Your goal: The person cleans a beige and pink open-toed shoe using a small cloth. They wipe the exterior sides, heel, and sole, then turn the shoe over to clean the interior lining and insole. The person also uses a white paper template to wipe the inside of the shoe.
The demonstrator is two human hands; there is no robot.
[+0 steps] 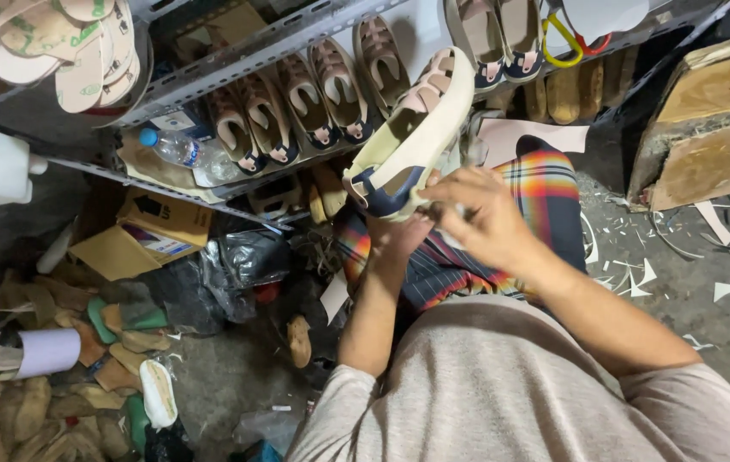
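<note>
I hold a sandal (416,128) with a cream sole, pinkish straps and a navy heel up in front of me, sole side facing right. My left hand (397,233) grips it from below at the heel. My right hand (478,216) is closed on the heel end from the right, its fingers curled against the sole edge. Something small and pale may be pinched in those fingers, but I cannot tell. Under both hands lies my lap in a multicoloured checked cloth (545,192).
A metal shelf rack (237,64) carries a row of matching sandals (314,94) and a plastic water bottle (178,147). Cardboard pieces (147,231), black bags and a heap of soles (65,376) cover the floor at left. A wooden block (712,120) stands at right among scraps.
</note>
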